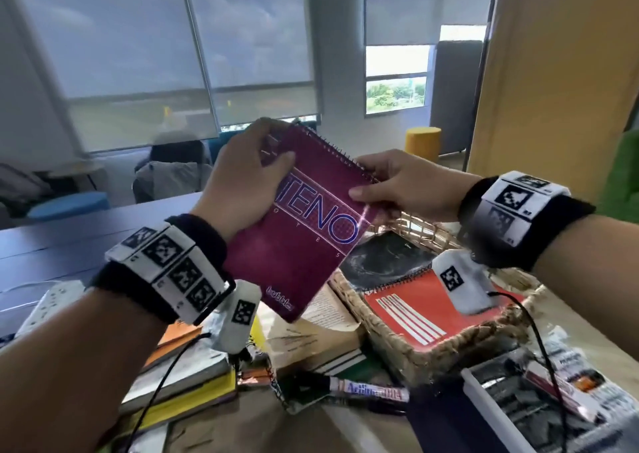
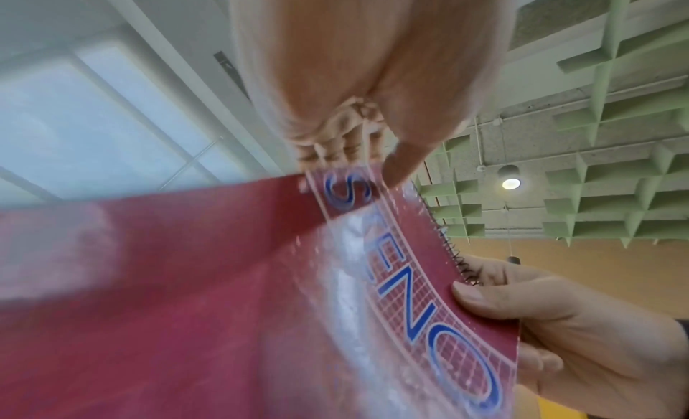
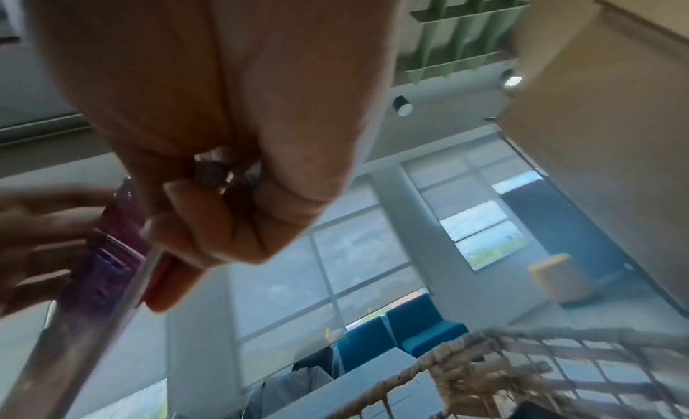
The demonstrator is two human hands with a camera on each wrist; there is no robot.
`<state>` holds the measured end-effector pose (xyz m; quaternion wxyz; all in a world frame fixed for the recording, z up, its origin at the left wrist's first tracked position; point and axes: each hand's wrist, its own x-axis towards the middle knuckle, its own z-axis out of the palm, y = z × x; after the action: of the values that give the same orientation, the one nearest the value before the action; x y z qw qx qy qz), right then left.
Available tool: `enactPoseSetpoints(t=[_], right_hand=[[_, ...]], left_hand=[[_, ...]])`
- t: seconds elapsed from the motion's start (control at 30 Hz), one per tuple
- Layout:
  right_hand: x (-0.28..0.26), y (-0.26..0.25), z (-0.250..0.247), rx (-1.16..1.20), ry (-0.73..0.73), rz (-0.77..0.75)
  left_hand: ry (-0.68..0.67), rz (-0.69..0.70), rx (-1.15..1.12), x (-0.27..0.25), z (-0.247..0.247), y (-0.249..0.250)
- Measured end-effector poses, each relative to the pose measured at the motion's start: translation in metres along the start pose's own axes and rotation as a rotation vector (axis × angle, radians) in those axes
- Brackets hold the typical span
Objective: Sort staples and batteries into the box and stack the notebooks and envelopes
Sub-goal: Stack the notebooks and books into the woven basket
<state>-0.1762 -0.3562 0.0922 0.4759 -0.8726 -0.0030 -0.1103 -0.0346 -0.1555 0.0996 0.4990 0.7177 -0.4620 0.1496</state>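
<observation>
Left hand [image 1: 242, 172] gripping the maroon notebook [image 1: 304, 224] at its upper-left edge, right hand [image 1: 404, 184] pinching the spiral corner. Held mid-frame, long axis tilted toward lower left. Probably heading down-right into the wicker basket [image 1: 432, 349], onto the red notebook [image 1: 415, 311] — right hand nearer.

daylight is coming through the shaded windows [image 1: 193, 55]; glare is washing over the notebook cover [image 2: 347, 248]; wrist views are blurring and bending at the edges.
</observation>
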Motion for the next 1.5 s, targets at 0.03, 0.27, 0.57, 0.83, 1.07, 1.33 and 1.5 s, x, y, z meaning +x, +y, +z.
enactPoseSetpoints(t=[0.03, 0.27, 0.57, 0.83, 1.07, 1.33, 1.5], right_hand=[[-0.001, 0.004, -0.006, 0.029, 0.044, -0.002], [0.002, 0.052, -0.065, 0.287, 0.557, 0.129], [0.012, 0.129, -0.085, 0.126, 0.376, 0.614], [0.034, 0.154, -0.047, -1.082, -0.008, 0.613], [0.034, 0.147, -0.027, -1.307, -0.106, 0.662], [0.034, 0.128, -0.015, -1.146, -0.315, 0.58], [0.034, 0.133, -0.008, -1.113, -0.371, 0.672]], left_hand=[[-0.013, -0.006, -0.004, 0.0, 0.001, -0.001], [-0.144, -0.115, 0.092, -0.016, 0.021, -0.041], [-0.743, -0.158, 0.402, -0.036, 0.115, -0.063], [-0.941, -0.107, 0.642, -0.044, 0.139, -0.08], [-0.935, -0.069, 0.674, -0.045, 0.137, -0.074], [-1.008, -0.202, 0.648, -0.045, 0.134, -0.067], [-1.045, -0.192, 0.668, -0.045, 0.137, -0.073]])
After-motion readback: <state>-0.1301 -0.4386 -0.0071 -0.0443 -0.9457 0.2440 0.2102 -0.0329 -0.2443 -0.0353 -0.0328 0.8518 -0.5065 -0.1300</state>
